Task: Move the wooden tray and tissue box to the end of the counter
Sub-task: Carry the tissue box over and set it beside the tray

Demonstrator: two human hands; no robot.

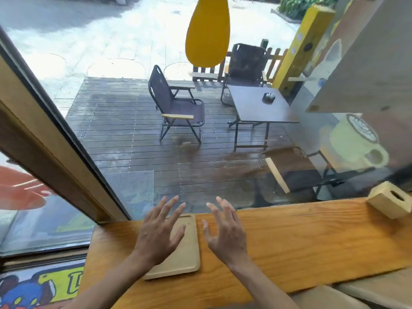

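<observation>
A pale wooden tray [184,255] lies flat near the left end of the orange-brown wooden counter [301,241]. My left hand [159,230] hovers over the tray's left half with fingers spread, holding nothing. Just right of the tray, my right hand [226,230] is over the bare counter, also spread and empty. A light wooden tissue box [390,200] with a dark oval slot stands far to the right, by the window glass, well away from both hands.
A big window runs along the counter's far edge, with a wooden frame post [51,157] slanting at left. Outside are a deck, folding chairs and a table. The counter's left end [93,248] drops off just left of the tray.
</observation>
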